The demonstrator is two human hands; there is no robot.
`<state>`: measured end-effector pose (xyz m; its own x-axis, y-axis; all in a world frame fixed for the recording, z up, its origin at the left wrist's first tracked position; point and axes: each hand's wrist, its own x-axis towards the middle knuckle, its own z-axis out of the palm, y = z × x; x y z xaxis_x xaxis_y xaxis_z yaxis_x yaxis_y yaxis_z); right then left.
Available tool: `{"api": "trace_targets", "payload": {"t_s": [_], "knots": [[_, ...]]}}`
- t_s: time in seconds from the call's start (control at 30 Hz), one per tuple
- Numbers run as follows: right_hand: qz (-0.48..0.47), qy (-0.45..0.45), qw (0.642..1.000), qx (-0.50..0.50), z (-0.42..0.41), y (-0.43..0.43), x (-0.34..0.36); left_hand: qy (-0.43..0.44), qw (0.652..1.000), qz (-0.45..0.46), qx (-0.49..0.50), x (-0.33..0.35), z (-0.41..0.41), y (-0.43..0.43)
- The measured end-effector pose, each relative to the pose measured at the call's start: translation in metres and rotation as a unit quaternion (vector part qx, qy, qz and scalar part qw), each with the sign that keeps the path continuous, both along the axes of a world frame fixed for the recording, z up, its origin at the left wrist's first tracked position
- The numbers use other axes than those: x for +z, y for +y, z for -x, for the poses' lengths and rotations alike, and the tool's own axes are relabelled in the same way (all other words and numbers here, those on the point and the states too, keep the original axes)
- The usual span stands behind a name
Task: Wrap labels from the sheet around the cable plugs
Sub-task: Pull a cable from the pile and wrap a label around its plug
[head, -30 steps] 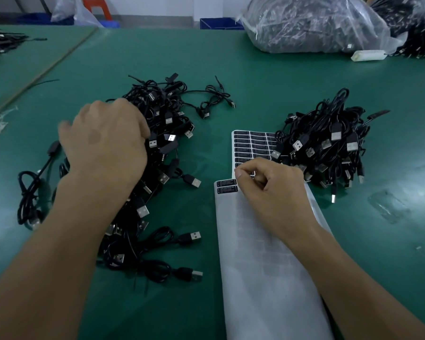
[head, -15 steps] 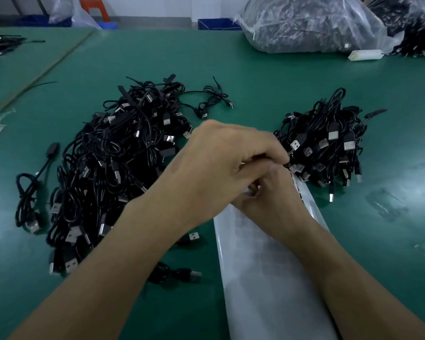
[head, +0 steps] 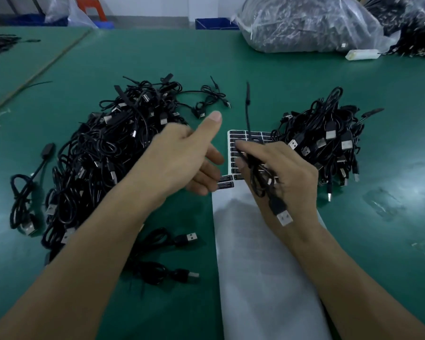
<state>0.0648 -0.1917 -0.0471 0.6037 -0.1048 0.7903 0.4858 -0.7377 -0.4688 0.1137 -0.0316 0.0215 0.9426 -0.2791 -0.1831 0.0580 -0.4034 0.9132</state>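
Observation:
A white label sheet lies in front of me, with rows of black labels at its far end. My right hand hovers over those labels and pinches a coiled black cable between thumb and index finger. The coil drapes over the back of the hand, its USB plug hangs toward my wrist, and its thin end sticks up. My left hand is just left of the sheet, empty, thumb raised and fingers relaxed. Cable piles lie to the left and right.
Loose cables lie near my left forearm and at the far left. A clear plastic bag of cables and a small white object sit at the back right. A table seam runs along the left.
My left hand left the left pile, met my right hand over the sheet, then drew back and opened. A cable now hangs from my right hand.

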Motion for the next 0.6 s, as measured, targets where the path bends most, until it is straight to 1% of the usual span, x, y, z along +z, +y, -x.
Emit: {"api": "trace_targets", "payload": {"t_s": [0.03,0.1,0.2,0.27,0.33,0.4,0.43,0.5,0.6], "knots": [[0.023,0.001,1.0,0.015,0.0,-0.001,-0.001,0.037,0.999,0.001,-0.016,-0.003,-0.001,-0.001],[0.053,0.004,0.997,0.06,0.0,-0.002,-0.003,0.064,0.997,0.029,-0.033,-0.008,-0.001,-0.003],[0.059,-0.008,0.992,0.11,-0.004,0.0,-0.007,0.052,0.993,0.109,-0.001,-0.013,-0.005,-0.005],[0.066,0.0,0.989,0.131,-0.007,0.001,-0.009,0.04,0.983,0.18,0.027,-0.013,-0.008,-0.002],[0.084,0.027,0.984,0.155,-0.006,-0.001,-0.012,0.037,0.963,0.259,0.056,-0.012,-0.011,0.0],[0.087,0.08,0.976,0.182,-0.004,-0.002,-0.013,0.032,0.949,0.301,0.087,-0.011,-0.013,0.003],[0.084,0.114,0.973,0.183,-0.003,-0.002,-0.013,0.025,0.947,0.305,0.101,-0.011,-0.014,0.004],[0.076,0.176,0.97,0.149,-0.002,0.0,-0.012,0.012,0.946,0.303,0.116,-0.011,-0.016,0.007],[0.078,0.21,0.974,0.041,-0.001,-0.001,-0.009,-0.008,0.953,0.28,0.113,-0.007,-0.02,0.014]]}}
